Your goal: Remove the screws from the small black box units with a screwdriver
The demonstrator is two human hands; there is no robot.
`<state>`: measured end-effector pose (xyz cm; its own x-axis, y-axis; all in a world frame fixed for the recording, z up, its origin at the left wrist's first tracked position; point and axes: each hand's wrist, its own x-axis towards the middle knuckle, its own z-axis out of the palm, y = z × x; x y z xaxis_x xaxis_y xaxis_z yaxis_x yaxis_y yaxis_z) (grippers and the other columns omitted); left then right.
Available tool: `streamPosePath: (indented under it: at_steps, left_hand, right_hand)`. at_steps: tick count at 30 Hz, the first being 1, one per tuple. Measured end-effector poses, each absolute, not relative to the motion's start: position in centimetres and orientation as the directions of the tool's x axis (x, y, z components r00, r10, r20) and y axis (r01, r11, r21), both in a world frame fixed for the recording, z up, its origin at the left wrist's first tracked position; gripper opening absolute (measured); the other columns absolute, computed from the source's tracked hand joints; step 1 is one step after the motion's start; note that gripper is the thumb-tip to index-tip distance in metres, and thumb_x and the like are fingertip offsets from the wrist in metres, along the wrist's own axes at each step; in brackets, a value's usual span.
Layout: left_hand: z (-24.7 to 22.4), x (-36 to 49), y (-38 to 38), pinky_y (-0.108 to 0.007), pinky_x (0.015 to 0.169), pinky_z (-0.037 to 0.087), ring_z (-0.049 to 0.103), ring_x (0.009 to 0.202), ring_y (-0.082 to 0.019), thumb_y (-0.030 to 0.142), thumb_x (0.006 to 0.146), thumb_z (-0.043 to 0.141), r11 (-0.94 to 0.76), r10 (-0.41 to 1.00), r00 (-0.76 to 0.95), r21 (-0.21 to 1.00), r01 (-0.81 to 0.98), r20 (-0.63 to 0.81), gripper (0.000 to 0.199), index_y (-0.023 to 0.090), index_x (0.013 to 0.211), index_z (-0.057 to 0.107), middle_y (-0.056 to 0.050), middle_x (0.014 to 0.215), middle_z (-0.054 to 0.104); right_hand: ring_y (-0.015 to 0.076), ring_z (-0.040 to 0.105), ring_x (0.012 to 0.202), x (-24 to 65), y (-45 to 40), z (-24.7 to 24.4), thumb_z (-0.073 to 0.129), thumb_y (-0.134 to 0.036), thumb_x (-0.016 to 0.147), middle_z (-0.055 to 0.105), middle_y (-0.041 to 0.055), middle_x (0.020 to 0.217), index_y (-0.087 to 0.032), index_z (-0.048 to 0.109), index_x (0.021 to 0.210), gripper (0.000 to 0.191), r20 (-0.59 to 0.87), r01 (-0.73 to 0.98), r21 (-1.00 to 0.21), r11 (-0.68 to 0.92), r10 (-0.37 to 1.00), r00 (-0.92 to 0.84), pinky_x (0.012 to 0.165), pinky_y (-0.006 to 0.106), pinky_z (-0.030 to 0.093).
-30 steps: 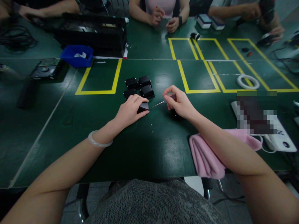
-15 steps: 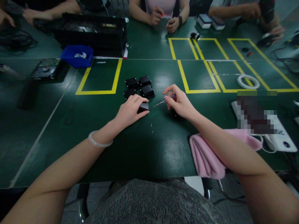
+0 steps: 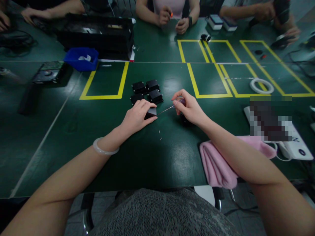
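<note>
My left hand holds a small black box down on the green table, fingers over its top and thumb along its near side. Between the fingers of my right hand is a screwdriver, slanting down to the left, its tip at the right edge of that box. Several similar black boxes sit just beyond my left hand. Another dark part lies partly hidden under my right hand. Two tiny screws rest on the table nearer to me.
A pink cloth lies under my right forearm, beside a white power strip. A white ring, a blue bin and a large black case stand farther off. Other people's hands rest across the table.
My hands, the box and the screwdriver show no clear movement. At the far left, another person's hands have shifted slightly to the left.
</note>
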<state>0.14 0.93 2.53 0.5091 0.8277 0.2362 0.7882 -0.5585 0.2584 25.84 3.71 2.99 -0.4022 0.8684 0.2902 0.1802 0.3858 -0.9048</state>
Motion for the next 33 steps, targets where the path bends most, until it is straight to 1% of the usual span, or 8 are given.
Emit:
streamPosePath:
  at_steps: [4,8,11,17,20,22,30,33]
  left_hand:
    - [2.45,0.06,0.93,-0.046,0.095,0.054,0.060,0.116,-0.031,0.035,0.095,0.069,-0.572,0.818,0.519,0.259,0.778,0.248,0.040,0.018,0.129,0.057,-0.012,0.125,0.063]
    - [2.54,0.09,0.91,-0.046,0.093,0.055,0.060,0.116,-0.031,0.035,0.095,0.069,-0.567,0.822,0.516,0.263,0.780,0.241,0.040,0.019,0.129,0.056,-0.012,0.125,0.063]
    - [2.64,0.13,0.92,-0.046,0.092,0.055,0.060,0.115,-0.031,0.036,0.095,0.069,-0.563,0.825,0.514,0.269,0.782,0.233,0.040,0.019,0.128,0.056,-0.012,0.125,0.063]
    - [2.59,0.12,0.94,-0.046,0.092,0.055,0.060,0.116,-0.031,0.035,0.095,0.068,-0.563,0.825,0.514,0.264,0.783,0.236,0.039,0.018,0.128,0.057,-0.012,0.125,0.063]
    - [2.52,0.14,0.94,-0.046,0.093,0.055,0.060,0.115,-0.031,0.035,0.095,0.069,-0.563,0.824,0.512,0.264,0.783,0.242,0.038,0.018,0.128,0.057,-0.012,0.125,0.063]
    - [2.51,0.16,0.92,-0.047,0.094,0.054,0.059,0.115,-0.031,0.035,0.095,0.069,-0.558,0.828,0.506,0.266,0.786,0.241,0.038,0.019,0.127,0.057,-0.012,0.124,0.063]
    - [2.66,0.19,0.85,-0.046,0.093,0.055,0.059,0.116,-0.032,0.033,0.094,0.069,-0.553,0.832,0.502,0.286,0.783,0.235,0.038,0.020,0.128,0.057,-0.011,0.124,0.062]
    - [2.62,0.16,0.87,-0.046,0.093,0.055,0.059,0.116,-0.031,0.034,0.094,0.069,-0.558,0.829,0.507,0.280,0.781,0.237,0.039,0.019,0.128,0.057,-0.012,0.124,0.063]
  right_hand:
    - [0.0108,0.049,0.046,25.90,3.77,3.16,0.056,-0.039,0.103,0.048,-0.0082,0.053,-0.022,0.051,0.093,0.020,0.243,0.230,-0.902,0.365,0.871,-0.426,0.049,0.027,0.035]
    - [0.0109,0.050,0.048,25.85,3.70,3.06,0.058,-0.030,0.101,0.049,-0.0083,0.059,-0.023,0.051,0.100,0.010,0.275,0.179,-0.911,0.372,0.871,-0.407,0.051,0.027,0.038]
    - [0.0108,0.053,0.049,25.82,3.71,2.87,0.060,-0.028,0.099,0.051,-0.0078,0.062,-0.023,0.051,0.101,0.010,0.293,0.166,-0.909,0.381,0.871,-0.394,0.053,0.027,0.040]
    - [0.0117,0.049,0.045,25.85,3.78,3.04,0.056,-0.033,0.102,0.048,-0.0079,0.053,-0.023,0.052,0.093,0.014,0.239,0.221,-0.909,0.354,0.876,-0.418,0.049,0.027,0.035]
    - [0.0123,0.051,0.048,25.81,3.70,3.10,0.056,-0.028,0.101,0.050,-0.0073,0.058,-0.023,0.051,0.099,0.007,0.265,0.190,-0.910,0.369,0.870,-0.416,0.051,0.028,0.037]
    - [0.0121,0.053,0.050,25.79,3.67,3.03,0.058,-0.026,0.099,0.050,-0.0074,0.062,-0.024,0.050,0.103,0.009,0.292,0.166,-0.908,0.385,0.865,-0.407,0.053,0.028,0.039]
    - [0.0112,0.047,0.047,25.82,3.85,2.71,0.054,-0.035,0.104,0.043,-0.0092,0.054,-0.023,0.050,0.096,0.015,0.259,0.206,-0.908,0.365,0.875,-0.410,0.051,0.027,0.036]
    - [0.0107,0.049,0.049,25.82,3.79,2.73,0.056,-0.033,0.102,0.046,-0.0087,0.059,-0.023,0.050,0.099,0.012,0.283,0.184,-0.906,0.381,0.869,-0.406,0.053,0.027,0.038]
